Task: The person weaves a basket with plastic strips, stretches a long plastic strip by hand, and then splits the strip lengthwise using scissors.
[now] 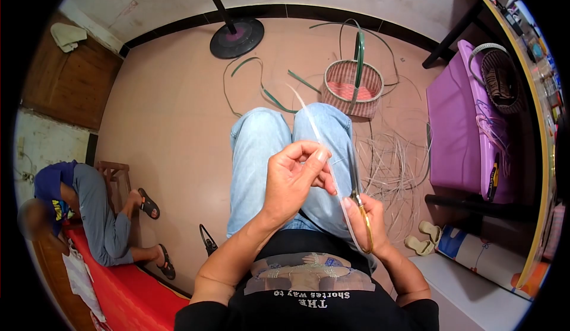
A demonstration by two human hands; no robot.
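A long, thin whitish strip (307,112) runs from above my knees down past both hands. My left hand (295,176) is closed, pinching the strip between thumb and fingers above my lap. Lower and to the right, my right hand (365,219) is wrapped round scissors with gold-coloured handles (366,227), their dark blades pointing up along my thigh. The lower part of the strip passes beside the right thumb. On the floor beyond my knees stands a woven basket (352,89) with a green handle.
Loose clear strips (392,168) lie tangled on the floor right of my legs, near a purple box (454,129). Green strips (276,100) and a black round stand base (237,37) are ahead. At the left a person (98,212) leans over a red surface (127,295).
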